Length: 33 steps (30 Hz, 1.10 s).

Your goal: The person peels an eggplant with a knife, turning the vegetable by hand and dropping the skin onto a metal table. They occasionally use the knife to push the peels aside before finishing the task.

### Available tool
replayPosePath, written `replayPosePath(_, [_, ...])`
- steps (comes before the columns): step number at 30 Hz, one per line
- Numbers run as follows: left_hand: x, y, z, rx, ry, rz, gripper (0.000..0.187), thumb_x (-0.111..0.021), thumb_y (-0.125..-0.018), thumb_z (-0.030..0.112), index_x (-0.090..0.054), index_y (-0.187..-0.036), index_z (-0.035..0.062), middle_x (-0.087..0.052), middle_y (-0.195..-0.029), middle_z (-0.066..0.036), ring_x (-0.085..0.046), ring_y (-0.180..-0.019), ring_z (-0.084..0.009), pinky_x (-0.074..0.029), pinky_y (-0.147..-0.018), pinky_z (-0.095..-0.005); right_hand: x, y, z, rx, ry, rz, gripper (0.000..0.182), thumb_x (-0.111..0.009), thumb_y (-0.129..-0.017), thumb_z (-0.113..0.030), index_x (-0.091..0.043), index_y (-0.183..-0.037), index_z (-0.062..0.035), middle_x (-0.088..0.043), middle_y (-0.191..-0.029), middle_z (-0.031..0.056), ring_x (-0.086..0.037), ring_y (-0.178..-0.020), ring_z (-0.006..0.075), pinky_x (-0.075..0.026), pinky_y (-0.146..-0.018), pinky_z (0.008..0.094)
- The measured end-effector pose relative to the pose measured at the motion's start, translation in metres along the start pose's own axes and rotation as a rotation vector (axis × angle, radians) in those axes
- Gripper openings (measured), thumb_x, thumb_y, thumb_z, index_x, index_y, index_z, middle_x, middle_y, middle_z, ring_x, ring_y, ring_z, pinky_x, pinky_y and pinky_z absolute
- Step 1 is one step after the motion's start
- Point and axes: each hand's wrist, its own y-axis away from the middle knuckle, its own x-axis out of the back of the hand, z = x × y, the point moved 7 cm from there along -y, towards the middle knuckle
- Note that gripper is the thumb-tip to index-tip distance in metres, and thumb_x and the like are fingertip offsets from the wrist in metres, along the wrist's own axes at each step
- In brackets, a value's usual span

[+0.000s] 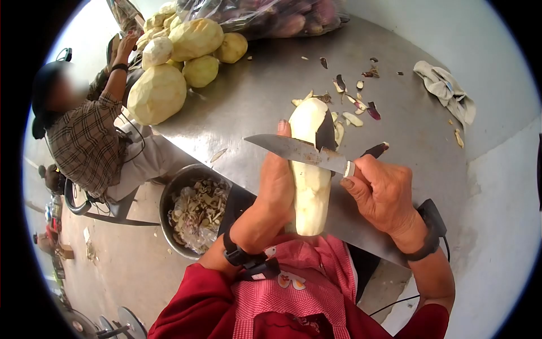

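A long, mostly peeled eggplant (310,195) with pale flesh stands nearly upright in the view, a strip of dark skin left near its upper right. My left hand (275,183) is closed round its left side, thumb up along the edge. In my right hand (384,195) is a knife (299,151), gripped by its handle. The blade lies across the front of the eggplant, tip pointing left, close to the dark skin. Dark and pale peelings (354,119) are scattered on the metal table (254,96) beyond it.
Peeled pale vegetables (164,93) are piled at the table's far left, beside a plastic bag of purple ones (288,20). A cloth (446,90) lies at the right by the wall. Below the table edge stands a metal basin (169,226) of peelings. Another person (84,141) sits at left.
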Motion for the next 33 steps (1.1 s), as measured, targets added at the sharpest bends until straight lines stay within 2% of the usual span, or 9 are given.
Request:
replayPosePath(5, [-0.003,0.002,-0.001,0.039,0.022,-0.031,0.054,-0.030,-0.098,0.048,-0.048,-0.127,0.0070,-0.063,-0.094,-0.013,-0.061,-0.076,-0.0225,-0.052,-0.068,-0.0360,0.006,0.001,0.022,-0.107,0.070,0.086,0.030,-0.064,-0.086,-0.029,-0.049,-0.073,-0.0068,-0.054,-0.057,0.0069,-0.055,-0.048,0.0277,-0.041,-0.044,0.0353])
replayPosePath(8, [-0.010,0.004,0.001,0.060,0.022,0.002,0.056,-0.028,-0.097,0.053,-0.054,-0.116,0.0059,-0.064,-0.087,-0.010,-0.062,-0.066,-0.0199,-0.051,-0.058,-0.0304,0.007,0.003,0.055,-0.303,0.152,0.077,0.030,-0.061,-0.089,-0.029,-0.050,-0.074,-0.0047,-0.051,-0.055,0.0094,-0.052,-0.048,0.0295,-0.040,-0.045,0.0353])
replayPosePath(12, [-0.016,0.004,0.004,0.059,0.070,-0.017,0.057,-0.029,-0.096,0.054,-0.054,-0.116,0.0070,-0.064,-0.090,-0.011,-0.061,-0.066,-0.0211,-0.050,-0.056,-0.0310,0.008,0.005,0.064,-0.330,-0.052,0.160,0.031,-0.060,-0.091,-0.028,-0.050,-0.075,-0.0031,-0.048,-0.053,0.0107,-0.048,-0.046,0.0277,-0.038,-0.045,0.0339])
replayPosePath(17, [-0.018,0.004,0.005,0.067,0.149,0.037,0.057,-0.032,-0.094,0.056,-0.053,-0.115,0.0076,-0.063,-0.089,-0.010,-0.061,-0.064,-0.0206,-0.050,-0.055,-0.0307,0.002,0.005,0.034,-0.276,-0.223,0.001,0.027,-0.059,-0.091,-0.024,-0.051,-0.077,-0.0032,-0.046,-0.053,0.0098,-0.048,-0.045,0.0217,-0.039,-0.045,0.0312])
replayPosePath(21, [-0.021,0.005,0.002,0.057,0.065,0.074,0.058,-0.033,-0.094,0.058,-0.054,-0.115,0.0077,-0.063,-0.086,-0.008,-0.061,-0.064,-0.0187,-0.050,-0.052,-0.0296,0.000,0.005,0.020,-0.182,-0.243,-0.046,0.024,-0.061,-0.090,-0.023,-0.051,-0.080,-0.0042,-0.050,-0.057,0.0076,-0.051,-0.047,0.0257,-0.040,-0.046,0.0314])
replayPosePath(26, [-0.019,0.005,0.002,0.039,-0.051,-0.054,0.058,-0.030,-0.095,0.057,-0.053,-0.117,0.0076,-0.063,-0.086,-0.008,-0.061,-0.064,-0.0185,-0.049,-0.053,-0.0285,-0.001,0.003,0.023,-0.145,-0.145,-0.004,0.025,-0.060,-0.090,-0.024,-0.051,-0.080,-0.0033,-0.051,-0.058,0.0085,-0.051,-0.049,0.0278,-0.040,-0.046,0.0339])
replayPosePath(29, [-0.028,0.009,0.003,0.084,0.066,-0.127,0.060,-0.028,-0.095,0.057,-0.053,-0.119,0.0079,-0.063,-0.087,-0.009,-0.061,-0.066,-0.0197,-0.048,-0.054,-0.0278,0.003,0.005,0.053,-0.284,0.051,0.095,0.029,-0.058,-0.092,-0.027,-0.052,-0.079,-0.0016,-0.051,-0.057,0.0098,-0.049,-0.048,0.0279,-0.039,-0.047,0.0345])
replayPosePath(31, [-0.027,0.008,0.004,0.072,0.056,-0.146,0.060,-0.026,-0.095,0.057,-0.052,-0.120,0.0086,-0.063,-0.088,-0.010,-0.061,-0.067,-0.0208,-0.048,-0.055,-0.0279,0.006,0.005,0.069,-0.408,-0.109,0.152,0.034,-0.056,-0.093,-0.030,-0.054,-0.077,-0.0001,-0.051,-0.056,0.0106,-0.046,-0.047,0.0249,-0.038,-0.047,0.0336])
replayPosePath(33, [-0.022,0.006,0.003,0.109,0.045,-0.075,0.060,-0.025,-0.096,0.057,-0.052,-0.120,0.0091,-0.063,-0.089,-0.010,-0.061,-0.067,-0.0210,-0.048,-0.054,-0.0279,0.008,0.004,0.057,-0.377,-0.199,0.185,0.035,-0.056,-0.094,-0.030,-0.054,-0.076,0.0002,-0.049,-0.055,0.0090,-0.043,-0.048,0.0181,-0.037,-0.048,0.0310])
